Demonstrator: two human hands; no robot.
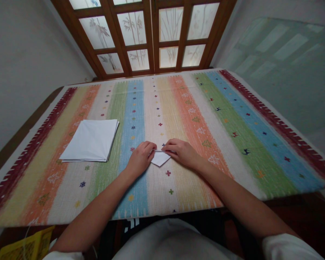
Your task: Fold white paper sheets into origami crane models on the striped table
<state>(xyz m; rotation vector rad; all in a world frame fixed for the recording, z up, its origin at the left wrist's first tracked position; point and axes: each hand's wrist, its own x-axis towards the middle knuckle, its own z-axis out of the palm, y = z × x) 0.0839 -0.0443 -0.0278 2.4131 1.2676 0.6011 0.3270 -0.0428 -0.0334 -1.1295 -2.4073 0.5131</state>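
A small folded piece of white paper [160, 159] lies on the striped tablecloth in front of me, its pointed end toward my body. My left hand [143, 155] pinches its left far corner, fingers curled together. On the opposite side my right hand [180, 151] pinches the right far corner. Between the two hands a straight folded edge shows along the top of the paper. The fingertips cover both far corners.
To the left sits a stack of white square paper sheets [90, 141]. The striped tablecloth [176, 119] covers the table. Beyond its far edge stand wooden doors with glass panes [151, 39]. A yellow basket [25, 245] is below the near left edge.
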